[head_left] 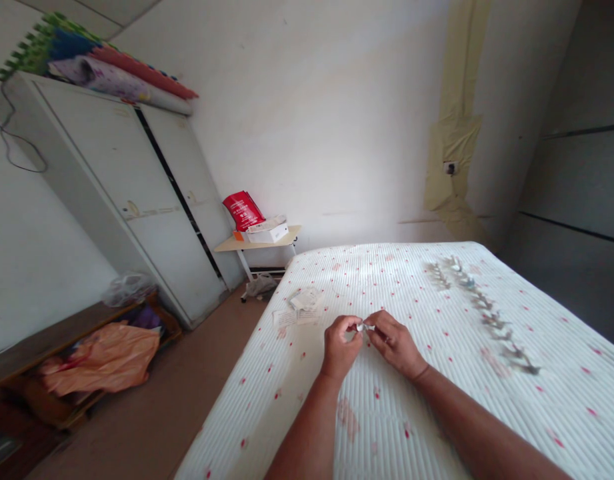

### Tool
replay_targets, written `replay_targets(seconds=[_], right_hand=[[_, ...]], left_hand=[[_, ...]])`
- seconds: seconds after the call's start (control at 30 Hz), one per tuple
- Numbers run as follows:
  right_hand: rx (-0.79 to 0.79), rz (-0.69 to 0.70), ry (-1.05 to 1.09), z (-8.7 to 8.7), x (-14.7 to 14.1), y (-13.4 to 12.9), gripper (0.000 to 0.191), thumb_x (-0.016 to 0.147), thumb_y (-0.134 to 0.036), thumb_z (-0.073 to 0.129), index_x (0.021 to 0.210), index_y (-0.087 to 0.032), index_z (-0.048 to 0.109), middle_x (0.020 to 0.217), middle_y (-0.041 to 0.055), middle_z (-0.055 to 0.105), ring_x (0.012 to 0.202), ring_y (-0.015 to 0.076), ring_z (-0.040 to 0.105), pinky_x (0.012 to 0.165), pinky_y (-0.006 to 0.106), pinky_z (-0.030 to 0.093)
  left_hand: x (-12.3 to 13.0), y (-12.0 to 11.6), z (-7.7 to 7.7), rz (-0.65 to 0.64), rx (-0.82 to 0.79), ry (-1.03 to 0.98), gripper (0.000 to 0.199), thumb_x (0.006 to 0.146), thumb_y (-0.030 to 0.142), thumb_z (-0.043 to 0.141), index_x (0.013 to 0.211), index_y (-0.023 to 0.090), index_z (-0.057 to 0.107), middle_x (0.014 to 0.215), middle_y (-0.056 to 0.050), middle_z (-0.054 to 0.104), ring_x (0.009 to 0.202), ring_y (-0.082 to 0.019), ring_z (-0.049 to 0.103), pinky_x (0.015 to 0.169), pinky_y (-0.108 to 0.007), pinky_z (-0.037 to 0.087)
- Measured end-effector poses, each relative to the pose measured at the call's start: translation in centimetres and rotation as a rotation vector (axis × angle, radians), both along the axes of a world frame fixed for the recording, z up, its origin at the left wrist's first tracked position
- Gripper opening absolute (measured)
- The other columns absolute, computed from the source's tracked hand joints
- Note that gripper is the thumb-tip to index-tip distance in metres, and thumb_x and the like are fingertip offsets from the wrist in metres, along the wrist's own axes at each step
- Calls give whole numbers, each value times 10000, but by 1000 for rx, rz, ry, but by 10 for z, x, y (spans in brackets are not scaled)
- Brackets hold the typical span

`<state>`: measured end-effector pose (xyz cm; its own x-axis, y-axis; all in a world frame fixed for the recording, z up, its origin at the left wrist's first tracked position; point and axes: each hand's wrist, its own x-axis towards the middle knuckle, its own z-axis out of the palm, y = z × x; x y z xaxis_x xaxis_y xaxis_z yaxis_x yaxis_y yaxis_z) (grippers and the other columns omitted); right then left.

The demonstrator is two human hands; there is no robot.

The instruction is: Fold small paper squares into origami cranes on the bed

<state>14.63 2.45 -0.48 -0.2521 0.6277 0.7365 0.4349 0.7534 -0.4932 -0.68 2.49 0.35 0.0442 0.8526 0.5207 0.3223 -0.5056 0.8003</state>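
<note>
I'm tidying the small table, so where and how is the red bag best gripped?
Probably by its upper edge, coming from above: the red bag sits at a slant, that edge stands free, and the white box crowds its lower end.

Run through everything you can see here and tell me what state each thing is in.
Left hand: pinching
Right hand: pinching
White piece: held between both
Small pieces: set out in rows, details blurred
Papers: lying flat
Cabinet: doors look shut
Purple mat: rolled up
Orange bag: crumpled
Red bag: tilted
</note>
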Motion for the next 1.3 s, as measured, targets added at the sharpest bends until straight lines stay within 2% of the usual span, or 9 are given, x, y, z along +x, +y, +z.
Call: replay_targets(seconds=[0.23,0.37,0.5,0.6,1.07,1.3], right_hand=[[-43,-22,79,1,0,2,170,805,-112,405,874,-193,538,771,35,546,724,141,550,657,264,464],[-180,-40,152,0,0,3,113,809,-167,420,805,-189,530,709,6,531,657,124,525,604,238,436],[-328,21,247,-1,-1,4,99,812,-221,432,786,-188,521,616,-31,484,563,103,479,517,208,401],[-381,60,288,-1,-2,3,100,814,-238,441,782,-185,520,585,-43,461,524,91,443,486,198,380],[-455,95,313,-5,-2,4,102,816,-258,459,772,-179,506,582,-42,461,524,88,419,489,206,354],[-465,77,313,-5,-3,4,125,813,-293,445,775,-184,491,565,-45,454,505,89,418,483,206,359]], left_hand=[[2,-4,5,4,20,75,261,614,96,587,853,189,636,758,-13,618,724,-139,544,727,-259,451],[4,-8,9,-49,18,60,273,586,116,636,845,202,646,766,-11,609,746,-149,543,736,-263,441],[4,-9,11,-73,-1,17,273,590,116,623,843,212,658,772,-12,611,756,-153,544,742,-267,439],[4,-8,9,-62,3,29,272,602,116,614,854,211,657,769,-14,612,756,-154,547,742,-269,441],[4,-7,6,-39,37,64,214,646,128,591,843,195,643,775,-16,615,750,-143,557,738,-252,441],[6,-8,8,-55,-40,-9,215,646,125,570,842,171,647,786,-23,647,747,-144,574,744,-258,453]])
